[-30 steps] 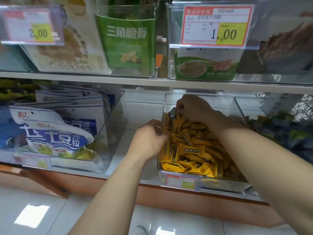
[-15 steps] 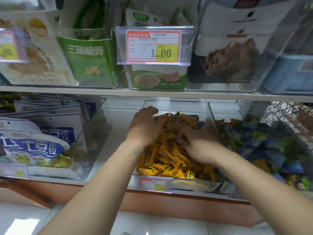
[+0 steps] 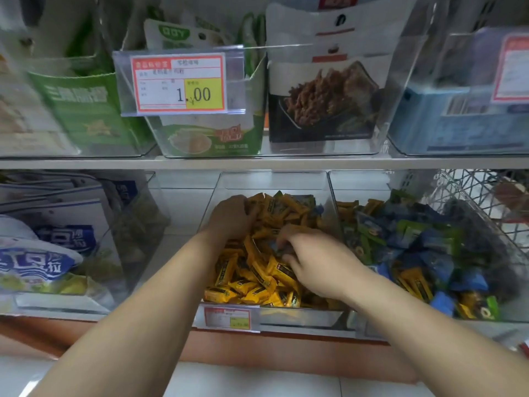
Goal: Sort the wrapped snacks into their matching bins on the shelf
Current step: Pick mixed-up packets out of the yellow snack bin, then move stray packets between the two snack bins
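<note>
We judge the sorting well short of finished. The middle bin (image 3: 272,179) holds mostly yellow-wrapped snacks (image 3: 249,290), but a few blue and green pieces lie at its twelve to one o'clock corner. The neighbouring bin (image 3: 357,181), at three o'clock from it, is a jumble of blue, green and yellow wrappers, so many yellow bars (image 3: 415,282) there are not yet moved across.

Our left hand (image 3: 229,217) is dug into the pile at the bin's ten o'clock. Its fingers are curled under and hidden, so we cannot tell whether they grasp anything. Our right hand (image 3: 317,263) sits near the bin's centre, its fingers bent down and pinching what looks like a blue-wrapped snack (image 3: 276,247) among the yellow ones.

For writing, the big price tag (image 3: 179,83) at twelve o'clock on the upper shelf reads 1.00; its smaller print is blurred. The green pouch (image 3: 174,32) behind it shows letters like "ODY". The blue-and-white bags (image 3: 43,253) at nine o'clock carry Chinese characters that we cannot read surely. The small tag (image 3: 227,318) on the middle bin's front is illegible.
</note>
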Available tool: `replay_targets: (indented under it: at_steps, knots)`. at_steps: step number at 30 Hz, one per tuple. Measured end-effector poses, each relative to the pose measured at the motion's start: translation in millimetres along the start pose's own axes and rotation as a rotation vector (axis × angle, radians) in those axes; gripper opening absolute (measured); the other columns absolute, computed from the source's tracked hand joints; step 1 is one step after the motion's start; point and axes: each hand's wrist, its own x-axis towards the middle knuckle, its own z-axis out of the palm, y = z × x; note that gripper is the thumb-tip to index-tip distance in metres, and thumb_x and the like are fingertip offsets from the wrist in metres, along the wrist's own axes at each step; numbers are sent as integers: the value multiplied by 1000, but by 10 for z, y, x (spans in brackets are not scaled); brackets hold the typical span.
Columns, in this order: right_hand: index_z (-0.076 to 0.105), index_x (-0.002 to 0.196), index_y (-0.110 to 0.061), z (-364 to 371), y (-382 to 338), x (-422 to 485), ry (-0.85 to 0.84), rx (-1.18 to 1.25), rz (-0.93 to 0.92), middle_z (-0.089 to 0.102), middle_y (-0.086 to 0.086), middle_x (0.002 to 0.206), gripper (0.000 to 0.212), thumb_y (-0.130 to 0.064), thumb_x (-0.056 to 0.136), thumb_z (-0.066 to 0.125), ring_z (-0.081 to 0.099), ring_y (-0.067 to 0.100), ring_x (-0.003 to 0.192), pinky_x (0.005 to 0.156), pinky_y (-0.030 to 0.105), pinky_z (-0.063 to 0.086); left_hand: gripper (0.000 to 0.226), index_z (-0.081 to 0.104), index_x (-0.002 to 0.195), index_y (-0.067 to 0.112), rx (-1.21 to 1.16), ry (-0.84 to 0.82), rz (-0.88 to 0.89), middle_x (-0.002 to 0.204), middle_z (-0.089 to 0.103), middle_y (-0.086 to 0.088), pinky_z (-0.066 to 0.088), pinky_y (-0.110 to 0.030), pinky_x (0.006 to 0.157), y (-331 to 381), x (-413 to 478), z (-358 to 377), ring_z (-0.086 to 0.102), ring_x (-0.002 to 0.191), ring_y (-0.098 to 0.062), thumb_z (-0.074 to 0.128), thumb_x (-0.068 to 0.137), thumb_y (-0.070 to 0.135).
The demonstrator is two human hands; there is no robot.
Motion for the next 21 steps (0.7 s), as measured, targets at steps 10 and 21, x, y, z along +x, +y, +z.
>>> replay_targets:
  at_steps: [10,21]
  knots:
    - [53,108,-34,-362,268,-175,168,97,74,64,-3,86,11,-28,101,47,60,17,77,65,36,51,24,63,105,29,-194,-75,130,94,56,18,39,-18,72,-39,-283,-169,55,93,-8,74,84,36]
    - [59,102,-27,-393,373,-202,263,341,130,66,-2,89,11,-19,100,52,64,20,77,69,45,54,23,64,100,36,-411,153,217,99,65,16,47,-17,71,95,-457,-166,58,91,3,73,85,22]
